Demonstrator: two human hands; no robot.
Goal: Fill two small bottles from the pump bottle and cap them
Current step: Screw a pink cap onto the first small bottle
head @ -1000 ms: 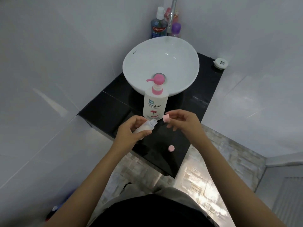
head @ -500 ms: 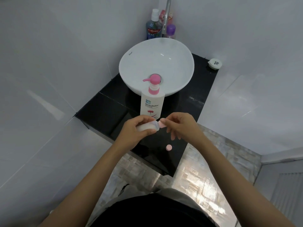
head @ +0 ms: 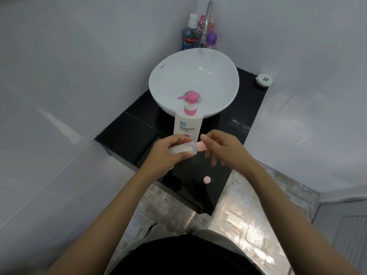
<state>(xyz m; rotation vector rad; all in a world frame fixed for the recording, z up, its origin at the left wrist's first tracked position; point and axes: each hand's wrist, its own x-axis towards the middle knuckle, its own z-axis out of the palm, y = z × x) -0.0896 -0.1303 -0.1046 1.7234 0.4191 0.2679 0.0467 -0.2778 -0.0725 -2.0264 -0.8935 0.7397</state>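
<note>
My left hand (head: 166, 150) grips a small clear bottle (head: 181, 149) holding white liquid, tilted on its side with the neck pointing right. A pink cap (head: 201, 146) sits on that neck, pinched by the thumb and forefinger of my right hand (head: 220, 147). The white pump bottle (head: 188, 124) with a pink pump head stands upright on the black counter (head: 135, 139), just behind my hands. A second pink cap (head: 206, 179) lies loose on the counter near its front edge. No second small bottle is visible.
A white bowl basin (head: 193, 82) sits on the counter behind the pump bottle, under a chrome tap (head: 207, 20). Mouthwash (head: 190, 35) and a purple-capped bottle (head: 211, 39) stand at the back. A white round item (head: 263, 80) rests at the counter's right corner. White walls close in on both sides.
My right hand has brought the pink cap from just off the bottle's mouth onto the neck. The left hand has kept hold of the small bottle.
</note>
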